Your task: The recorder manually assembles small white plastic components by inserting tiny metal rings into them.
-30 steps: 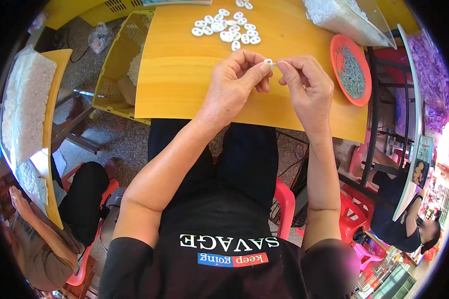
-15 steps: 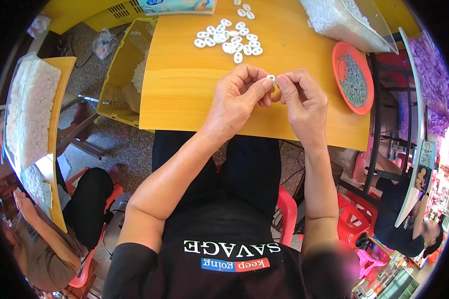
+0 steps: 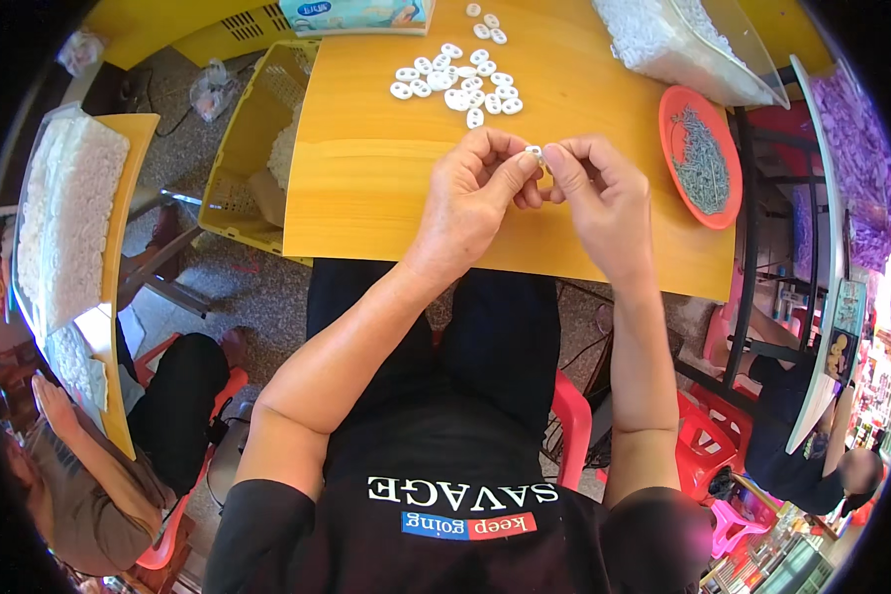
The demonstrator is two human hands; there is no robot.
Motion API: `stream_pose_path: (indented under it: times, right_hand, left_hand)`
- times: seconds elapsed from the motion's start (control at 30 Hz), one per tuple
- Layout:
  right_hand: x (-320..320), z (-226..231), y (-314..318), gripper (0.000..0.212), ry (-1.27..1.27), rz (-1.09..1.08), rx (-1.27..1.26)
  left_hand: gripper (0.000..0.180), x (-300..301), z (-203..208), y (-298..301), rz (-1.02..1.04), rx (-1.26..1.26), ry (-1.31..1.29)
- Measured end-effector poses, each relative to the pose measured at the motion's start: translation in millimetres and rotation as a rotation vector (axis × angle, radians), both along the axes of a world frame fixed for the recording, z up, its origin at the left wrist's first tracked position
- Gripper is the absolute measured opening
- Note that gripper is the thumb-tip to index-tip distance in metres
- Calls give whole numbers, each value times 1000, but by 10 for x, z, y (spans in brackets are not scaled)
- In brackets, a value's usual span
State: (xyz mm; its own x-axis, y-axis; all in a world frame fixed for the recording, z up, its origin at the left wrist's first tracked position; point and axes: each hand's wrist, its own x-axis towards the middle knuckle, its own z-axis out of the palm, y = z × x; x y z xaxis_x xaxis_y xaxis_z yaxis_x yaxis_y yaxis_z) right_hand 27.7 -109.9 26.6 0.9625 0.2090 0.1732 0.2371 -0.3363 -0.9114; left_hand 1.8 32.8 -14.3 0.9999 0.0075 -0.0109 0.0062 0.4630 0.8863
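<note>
The left hand (image 3: 470,198) and the right hand (image 3: 604,198) met above the near part of the yellow table (image 3: 366,188), fingertips pinched together on one small white ring-shaped piece (image 3: 535,153) held between them. It looked like a plastic cap, though it was too small to be sure. Farther off on the table lay a loose heap of similar white pieces (image 3: 460,81). To the right sat a red dish (image 3: 675,148) holding small grey metal parts. At the far right stood a clear bag of white pieces (image 3: 663,35).
</note>
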Motion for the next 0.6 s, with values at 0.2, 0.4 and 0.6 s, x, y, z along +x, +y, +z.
stream_pose_path:
  times: [0.2, 0.4, 0.6]
  right_hand:
    - [444, -24, -69, 16, -3, 12, -144]
    - [675, -161, 71, 15, -443, 240, -503]
    - [627, -180, 42, 15, -473, 191, -617]
  left_hand:
    - [12, -29, 31, -1, -98, -8, 4]
    - [12, -20, 14, 4, -120, -39, -20]
    - [12, -24, 24, 17, -136, -54, -12]
